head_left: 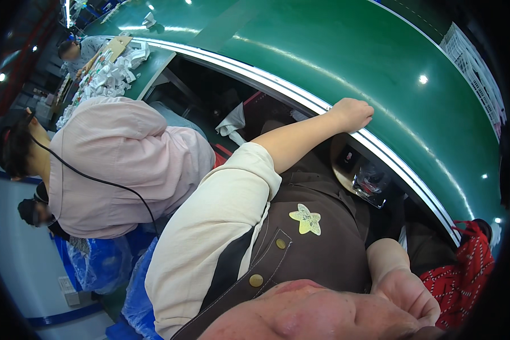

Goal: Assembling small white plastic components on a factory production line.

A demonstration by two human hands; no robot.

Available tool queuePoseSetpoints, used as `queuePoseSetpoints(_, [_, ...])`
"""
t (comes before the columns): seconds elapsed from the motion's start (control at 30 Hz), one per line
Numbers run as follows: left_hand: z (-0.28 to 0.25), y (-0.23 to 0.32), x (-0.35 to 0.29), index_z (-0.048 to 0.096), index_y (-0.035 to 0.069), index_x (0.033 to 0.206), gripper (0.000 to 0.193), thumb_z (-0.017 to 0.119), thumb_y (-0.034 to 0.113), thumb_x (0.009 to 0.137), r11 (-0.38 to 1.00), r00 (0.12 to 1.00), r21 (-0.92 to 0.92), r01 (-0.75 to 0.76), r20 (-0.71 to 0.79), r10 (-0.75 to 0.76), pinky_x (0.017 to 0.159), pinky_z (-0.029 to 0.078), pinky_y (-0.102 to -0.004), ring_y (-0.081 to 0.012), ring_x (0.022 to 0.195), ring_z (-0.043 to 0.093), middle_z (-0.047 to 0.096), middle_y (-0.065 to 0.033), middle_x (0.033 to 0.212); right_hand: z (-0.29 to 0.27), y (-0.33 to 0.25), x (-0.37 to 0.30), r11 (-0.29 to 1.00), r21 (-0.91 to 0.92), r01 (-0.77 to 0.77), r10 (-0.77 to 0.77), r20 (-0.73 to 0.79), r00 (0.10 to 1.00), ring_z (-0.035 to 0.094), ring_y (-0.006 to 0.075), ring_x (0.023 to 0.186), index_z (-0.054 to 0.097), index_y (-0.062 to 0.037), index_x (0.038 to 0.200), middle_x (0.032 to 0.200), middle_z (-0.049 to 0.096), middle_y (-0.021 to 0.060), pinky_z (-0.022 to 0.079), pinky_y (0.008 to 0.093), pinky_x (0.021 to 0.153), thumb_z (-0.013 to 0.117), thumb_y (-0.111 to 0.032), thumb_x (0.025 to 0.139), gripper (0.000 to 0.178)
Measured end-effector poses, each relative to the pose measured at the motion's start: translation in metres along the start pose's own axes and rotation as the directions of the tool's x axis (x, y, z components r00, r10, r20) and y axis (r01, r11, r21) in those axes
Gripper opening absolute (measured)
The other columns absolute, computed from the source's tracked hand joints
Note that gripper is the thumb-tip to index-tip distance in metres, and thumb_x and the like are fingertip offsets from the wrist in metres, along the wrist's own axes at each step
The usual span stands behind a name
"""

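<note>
The pale rail [277, 83] is running along the near edge of the green tabletop [351, 51], its long axis curving from upper left down to lower right. It is lying directly beneath the left hand [352, 115], which is crossing it, so the forearm is meeting the rail at a slant. The left grip is holding its fingers curled in together, knuckles over the green side; its underside is hidden, so I cannot tell whether anything is sitting inside or whether it is clamping the rail.

The right hand [409, 292] is resting well apart from the rail, low in the view beside the wearer's head. Its palm is partly showing, but I cannot tell how far its fingers are parting. The left is clearly the nearer hand.

Around them, a brown apron [337, 235] is filling the space between the two hands, and a red patterned cloth [459, 277] is lying just right of the right hand. Farther out, a co-worker in a pale pink shirt [119, 164] is sitting to the left, white pieces [110, 73] are heaping up beyond, and a white rack [473, 71] is standing at the tabletop's far right.
</note>
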State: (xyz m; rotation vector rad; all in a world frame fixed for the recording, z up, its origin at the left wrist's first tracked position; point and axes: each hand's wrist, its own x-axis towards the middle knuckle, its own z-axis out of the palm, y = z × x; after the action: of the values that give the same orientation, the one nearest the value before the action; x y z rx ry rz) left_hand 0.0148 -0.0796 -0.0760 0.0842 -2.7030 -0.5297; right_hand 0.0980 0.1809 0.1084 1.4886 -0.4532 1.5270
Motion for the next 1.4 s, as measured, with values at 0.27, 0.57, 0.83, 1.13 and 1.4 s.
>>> queuePoseSetpoints(0.27, [0.0,0.003,-0.001,0.061,0.009,0.084,0.016,0.052,0.022,0.083,1.0,1.0,0.0,0.0,0.001,0.0,0.07,0.05,-0.0393,-0.0276,0.079,0.061,0.062,-0.0081,0.082,-0.013,0.008,-0.007,0.902,-0.411,0.134,-0.191,-0.1,0.977,0.055,0.0108,0.093,0.061,-0.0068,0.095,0.095,0.063,-0.0006,0.04,0.0249,0.082,0.05,-0.021,0.088,0.019])
queuePoseSetpoints(0.57, [0.003,0.001,-0.001,0.059,0.008,0.08,0.017,0.051,0.023,0.084,1.0,1.0,-0.01,-0.015,0.0,0.015,0.07,0.049,-0.0406,-0.029,0.08,0.061,0.061,-0.0096,0.081,-0.032,0.031,-0.034,0.973,-0.23,0.025,-0.036,-0.042,0.998,0.054,0.0171,0.086,0.052,-0.0142,0.108,0.102,0.055,0.0003,0.041,0.0343,0.074,0.045,-0.034,0.089,0.028])
queuePoseSetpoints(0.83, [0.002,-0.003,-0.004,0.058,0.008,0.084,0.015,0.052,0.022,0.083,1.0,0.998,0.007,-0.025,-0.057,0.025,0.071,0.049,-0.0403,-0.0288,0.082,0.06,0.059,-0.01,0.084,-0.078,0.102,-0.142,0.743,-0.418,-0.522,0.616,0.124,0.778,0.055,0.0202,0.085,0.048,0.0011,0.109,0.105,0.053,0.0155,0.047,0.0315,0.072,0.047,-0.002,0.087,0.022])
queuePoseSetpoints(1.13, [0.011,-0.006,-0.002,0.058,0.007,0.095,0.016,0.055,0.014,0.081,0.985,0.965,0.003,-0.175,-0.197,0.172,0.075,0.048,-0.0399,-0.0307,0.086,0.057,0.056,-0.0114,0.088,-0.086,0.097,-0.231,0.131,-0.657,-0.742,0.991,0.071,0.112,0.053,0.011,0.069,0.056,-0.0015,0.096,0.085,0.056,0.0041,0.044,0.025,0.064,0.056,-0.003,0.081,0.015])
queuePoseSetpoints(1.4, [0.009,-0.002,-0.003,0.055,0.007,0.104,0.025,0.056,0.013,0.08,0.976,0.97,-0.075,-0.205,-0.152,0.192,0.075,0.048,-0.039,-0.0289,0.087,0.059,0.061,-0.0117,0.088,-0.052,0.114,-0.232,0.187,-0.609,-0.771,0.969,0.243,0.044,0.055,0.0162,0.07,0.058,-0.0002,0.097,0.088,0.058,0.0087,0.045,0.0279,0.066,0.062,-0.007,0.078,0.021])
